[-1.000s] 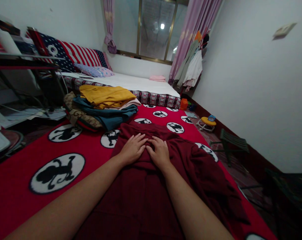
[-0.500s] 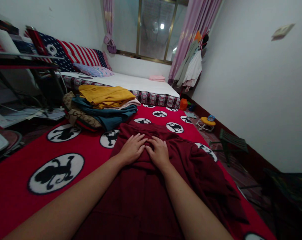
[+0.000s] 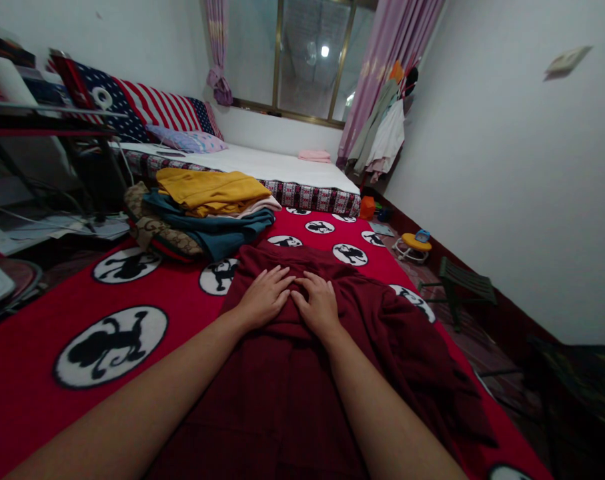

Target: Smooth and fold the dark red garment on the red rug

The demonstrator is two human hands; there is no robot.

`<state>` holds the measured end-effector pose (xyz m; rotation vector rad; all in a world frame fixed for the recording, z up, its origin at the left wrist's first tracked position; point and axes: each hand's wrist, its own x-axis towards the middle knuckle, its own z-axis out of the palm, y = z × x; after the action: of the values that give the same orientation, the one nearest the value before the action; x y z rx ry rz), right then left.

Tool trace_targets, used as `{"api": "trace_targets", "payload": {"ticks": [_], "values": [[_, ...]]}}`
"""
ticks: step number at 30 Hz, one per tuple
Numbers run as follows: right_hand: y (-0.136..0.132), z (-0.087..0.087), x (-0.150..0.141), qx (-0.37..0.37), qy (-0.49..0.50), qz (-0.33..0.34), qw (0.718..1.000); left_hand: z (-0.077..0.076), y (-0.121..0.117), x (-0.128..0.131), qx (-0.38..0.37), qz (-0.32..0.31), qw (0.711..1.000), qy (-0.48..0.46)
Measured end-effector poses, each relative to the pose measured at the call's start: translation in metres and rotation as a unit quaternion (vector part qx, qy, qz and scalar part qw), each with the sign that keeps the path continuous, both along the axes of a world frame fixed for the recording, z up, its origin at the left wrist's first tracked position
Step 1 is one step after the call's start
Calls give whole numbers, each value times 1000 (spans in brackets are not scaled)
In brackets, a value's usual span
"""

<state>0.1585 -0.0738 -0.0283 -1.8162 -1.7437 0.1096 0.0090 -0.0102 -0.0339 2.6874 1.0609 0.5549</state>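
A dark red garment (image 3: 292,393) lies spread out on the red blanket (image 3: 182,360), with one sleeve running toward the lower right. Its exact kind is hard to tell. My left hand (image 3: 266,297) rests flat on the upper part of the cloth, fingers stretched out. Beside it my right hand (image 3: 318,301) also lies palm down with its fingers apart. The fingertips of both hands almost meet, and neither hand grips anything. Beyond my left hand is a pile of clothes, with a yellow garment (image 3: 217,190) on top and a teal garment (image 3: 232,233) below.
A brown patterned bag (image 3: 167,233) sits against the pile. A white-topped bed (image 3: 262,161) stands beneath the window. On the right floor are a yellow stool (image 3: 415,243) and a dark folding stool (image 3: 467,281). A cluttered desk (image 3: 47,117) is at left.
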Motion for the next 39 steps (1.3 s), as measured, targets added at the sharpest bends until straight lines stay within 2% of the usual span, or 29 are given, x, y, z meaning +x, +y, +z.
{"api": "trace_targets", "payload": {"ticks": [39], "values": [[-2, 2, -1, 3, 1, -2, 1000, -3, 1, 0, 5, -2, 1000, -6]]}}
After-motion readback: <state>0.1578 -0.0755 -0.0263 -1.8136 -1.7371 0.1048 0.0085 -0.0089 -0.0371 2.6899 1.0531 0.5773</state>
